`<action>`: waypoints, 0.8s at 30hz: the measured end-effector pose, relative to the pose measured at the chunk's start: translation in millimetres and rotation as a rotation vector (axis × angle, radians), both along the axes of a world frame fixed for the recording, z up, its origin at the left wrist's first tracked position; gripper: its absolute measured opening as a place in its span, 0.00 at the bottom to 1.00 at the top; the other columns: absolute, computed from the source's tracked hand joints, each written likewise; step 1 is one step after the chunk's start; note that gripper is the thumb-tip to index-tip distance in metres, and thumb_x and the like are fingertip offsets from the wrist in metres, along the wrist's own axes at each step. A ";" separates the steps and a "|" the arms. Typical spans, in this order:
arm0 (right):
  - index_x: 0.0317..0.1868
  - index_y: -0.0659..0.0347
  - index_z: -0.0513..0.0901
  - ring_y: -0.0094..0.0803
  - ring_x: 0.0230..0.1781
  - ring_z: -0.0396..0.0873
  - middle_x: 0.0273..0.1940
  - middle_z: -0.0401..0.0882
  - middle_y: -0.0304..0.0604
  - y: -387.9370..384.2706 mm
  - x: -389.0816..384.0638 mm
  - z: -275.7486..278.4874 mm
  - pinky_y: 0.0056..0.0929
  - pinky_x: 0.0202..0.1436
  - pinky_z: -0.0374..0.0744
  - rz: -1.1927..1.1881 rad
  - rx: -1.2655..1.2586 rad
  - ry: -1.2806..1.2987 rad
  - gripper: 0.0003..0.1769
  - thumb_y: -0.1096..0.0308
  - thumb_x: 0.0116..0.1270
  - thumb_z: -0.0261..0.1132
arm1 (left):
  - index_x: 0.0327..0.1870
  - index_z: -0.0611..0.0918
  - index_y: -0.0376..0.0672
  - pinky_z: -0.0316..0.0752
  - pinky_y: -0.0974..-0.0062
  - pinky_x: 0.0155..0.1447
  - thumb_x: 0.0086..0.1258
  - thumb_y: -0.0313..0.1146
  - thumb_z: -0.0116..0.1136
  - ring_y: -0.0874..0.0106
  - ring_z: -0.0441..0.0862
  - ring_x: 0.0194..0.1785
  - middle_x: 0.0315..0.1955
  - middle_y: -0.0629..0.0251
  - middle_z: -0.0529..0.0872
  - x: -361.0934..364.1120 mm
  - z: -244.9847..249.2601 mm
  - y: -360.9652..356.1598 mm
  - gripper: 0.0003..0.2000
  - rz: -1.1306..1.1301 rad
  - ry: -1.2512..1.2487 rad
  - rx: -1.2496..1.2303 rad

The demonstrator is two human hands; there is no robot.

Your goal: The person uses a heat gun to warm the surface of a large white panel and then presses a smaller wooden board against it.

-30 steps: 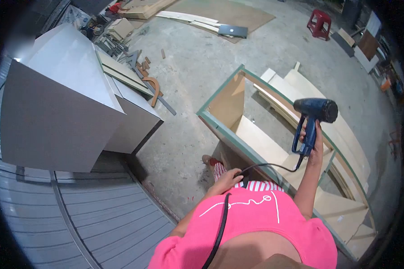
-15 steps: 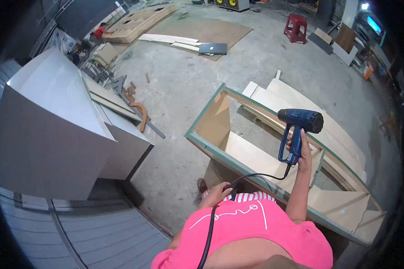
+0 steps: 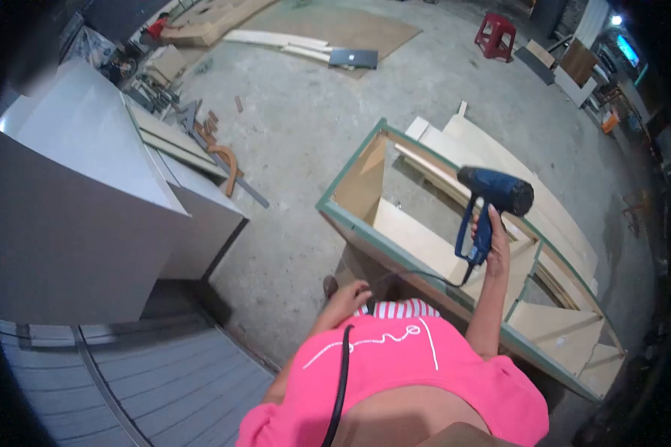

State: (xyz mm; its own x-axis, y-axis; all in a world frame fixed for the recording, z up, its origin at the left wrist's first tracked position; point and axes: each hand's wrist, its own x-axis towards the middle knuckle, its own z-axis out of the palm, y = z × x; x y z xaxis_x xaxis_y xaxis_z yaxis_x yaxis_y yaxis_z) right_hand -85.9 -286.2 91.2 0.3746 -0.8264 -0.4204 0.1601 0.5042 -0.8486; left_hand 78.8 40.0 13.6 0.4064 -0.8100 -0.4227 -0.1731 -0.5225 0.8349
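Note:
A dark blue heat gun (image 3: 492,192) is gripped by its handle in my right hand (image 3: 496,242), its dark nozzle pointing left. It is held over a wooden cabinet frame (image 3: 350,216) with green edges. From the bottom of its handle a black cord (image 3: 432,278) runs left to my left hand (image 3: 348,299). The fingers of that hand are curled round the cord in front of my waist. More of the cord (image 3: 341,380) hangs over the pink shirt.
Pale boards (image 3: 514,182) lie behind the frame. White-grey panels (image 3: 74,201) stand at left, with wood scraps (image 3: 227,160) beside them. Farther back are a red stool (image 3: 496,37), a dark flat box (image 3: 354,58) and a person in red (image 3: 156,28) by a wooden structure.
The view has shifted slightly. My right hand with the heat gun has moved a little, tilting the nozzle slightly. My left hand has slid a little left and up with the cord.

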 end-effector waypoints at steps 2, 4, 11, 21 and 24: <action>0.42 0.59 0.78 0.22 0.22 0.78 0.28 0.81 0.38 8.3 20.1 -1.2 0.19 0.25 0.78 0.085 -0.002 -0.051 0.21 0.51 0.60 0.66 | 0.50 0.76 0.36 0.73 0.66 0.50 0.66 0.38 0.56 0.57 0.80 0.48 0.43 0.49 0.82 13.9 -4.2 7.3 0.17 0.071 0.046 0.009; 0.41 0.59 0.78 0.23 0.22 0.78 0.29 0.81 0.39 13.2 43.5 -4.3 0.20 0.26 0.78 0.132 -0.017 -0.004 0.20 0.52 0.59 0.68 | 0.50 0.76 0.36 0.73 0.66 0.50 0.66 0.37 0.56 0.57 0.80 0.48 0.43 0.50 0.82 22.5 -4.8 15.9 0.17 0.122 0.078 0.039; 0.42 0.61 0.77 0.25 0.23 0.79 0.29 0.80 0.41 21.0 130.0 -11.7 0.22 0.27 0.78 0.338 -0.092 0.026 0.24 0.51 0.54 0.71 | 0.52 0.75 0.37 0.73 0.67 0.50 0.66 0.39 0.56 0.57 0.80 0.48 0.43 0.49 0.82 37.5 8.6 36.9 0.18 0.187 -0.111 0.091; 0.38 0.60 0.76 0.24 0.19 0.76 0.24 0.78 0.38 10.2 202.3 -34.4 0.19 0.21 0.75 0.364 -0.136 0.109 0.22 0.49 0.59 0.68 | 0.53 0.75 0.38 0.73 0.66 0.50 0.64 0.41 0.57 0.57 0.80 0.48 0.44 0.50 0.82 44.1 -5.6 60.3 0.20 0.352 -0.121 0.083; 0.36 0.58 0.75 0.23 0.17 0.75 0.22 0.77 0.38 9.1 208.0 -39.2 0.18 0.19 0.73 0.394 -0.222 0.133 0.22 0.47 0.58 0.67 | 0.53 0.75 0.39 0.73 0.67 0.50 0.64 0.41 0.57 0.58 0.80 0.48 0.44 0.49 0.82 45.6 -5.8 61.2 0.20 0.356 -0.113 0.095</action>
